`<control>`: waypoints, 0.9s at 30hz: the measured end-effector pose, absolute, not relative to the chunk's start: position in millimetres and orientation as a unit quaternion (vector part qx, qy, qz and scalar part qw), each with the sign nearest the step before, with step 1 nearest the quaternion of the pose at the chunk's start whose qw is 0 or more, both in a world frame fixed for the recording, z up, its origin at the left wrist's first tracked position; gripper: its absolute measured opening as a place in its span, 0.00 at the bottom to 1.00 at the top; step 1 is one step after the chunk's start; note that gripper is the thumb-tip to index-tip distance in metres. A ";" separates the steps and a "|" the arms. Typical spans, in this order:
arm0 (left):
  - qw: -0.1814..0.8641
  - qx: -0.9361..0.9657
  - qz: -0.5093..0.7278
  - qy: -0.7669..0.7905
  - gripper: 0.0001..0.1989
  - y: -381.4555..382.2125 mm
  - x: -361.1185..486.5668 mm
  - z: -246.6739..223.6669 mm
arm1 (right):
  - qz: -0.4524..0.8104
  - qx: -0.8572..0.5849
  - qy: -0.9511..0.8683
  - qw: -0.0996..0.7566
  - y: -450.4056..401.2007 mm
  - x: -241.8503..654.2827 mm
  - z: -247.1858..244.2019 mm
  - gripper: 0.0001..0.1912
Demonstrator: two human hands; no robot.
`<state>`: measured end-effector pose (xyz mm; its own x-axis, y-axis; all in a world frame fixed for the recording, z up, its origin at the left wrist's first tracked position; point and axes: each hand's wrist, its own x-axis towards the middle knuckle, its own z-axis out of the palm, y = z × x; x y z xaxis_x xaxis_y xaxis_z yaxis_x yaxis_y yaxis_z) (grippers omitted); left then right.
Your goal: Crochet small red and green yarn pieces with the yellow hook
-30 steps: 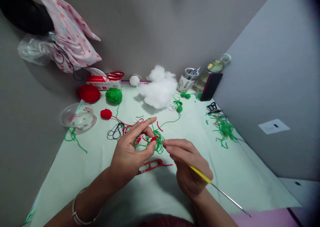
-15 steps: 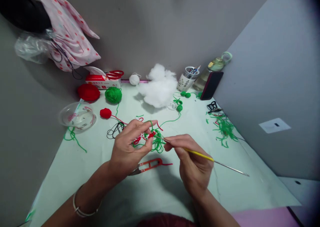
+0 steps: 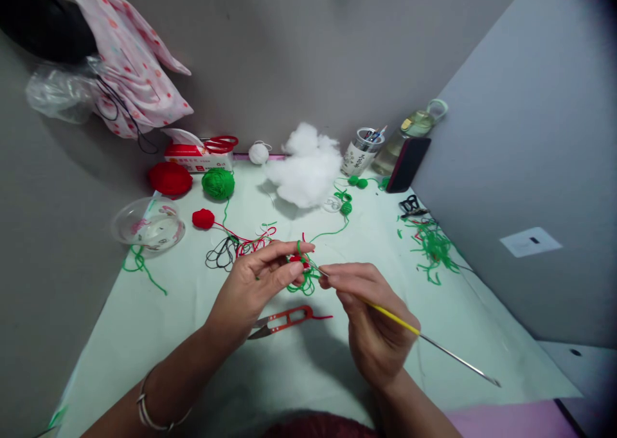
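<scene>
Between the thumb and fingers of my left hand (image 3: 263,277) is a small red and green crochet piece (image 3: 299,260), partly hidden by the fingertips. Green yarn loops over its raised index finger. My right hand (image 3: 373,316) grips a crochet hook (image 3: 395,318) with a yellow handle like a pen. The hook's working tip meets the piece, and its other metal end points down to the right. Beneath the hands lies a tangle of green yarn (image 3: 303,285). Orange thread snips (image 3: 284,319) rest just in front of my left hand.
A red yarn ball (image 3: 203,219) and a green yarn ball (image 3: 218,184) stand at the left, near a clear plastic bowl (image 3: 149,226). White stuffing (image 3: 306,168) is piled at the back. A phone (image 3: 409,164) leans at the right, behind green yarn scraps (image 3: 436,248).
My left hand has turned and shifted slightly right with the crochet piece, its index finger now lower. The right hand has moved a little right, and the hook's rear end has swung lower.
</scene>
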<state>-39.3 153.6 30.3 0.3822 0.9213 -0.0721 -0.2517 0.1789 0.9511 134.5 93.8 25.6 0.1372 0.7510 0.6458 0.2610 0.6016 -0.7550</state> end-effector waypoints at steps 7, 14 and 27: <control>0.659 0.472 0.451 0.373 0.07 152.0 -37.3 28.0 | 0.186 -0.398 -0.643 0.627 92.9 133.8 27.4 0.19; 0.583 0.532 0.476 0.387 0.11 151.1 -35.4 28.2 | 0.230 -0.412 -0.607 0.639 97.1 135.0 25.1 0.15; 0.672 0.465 0.451 0.359 0.07 149.9 -37.0 27.8 | 0.222 -0.403 -0.619 0.637 93.4 135.1 27.8 0.18</control>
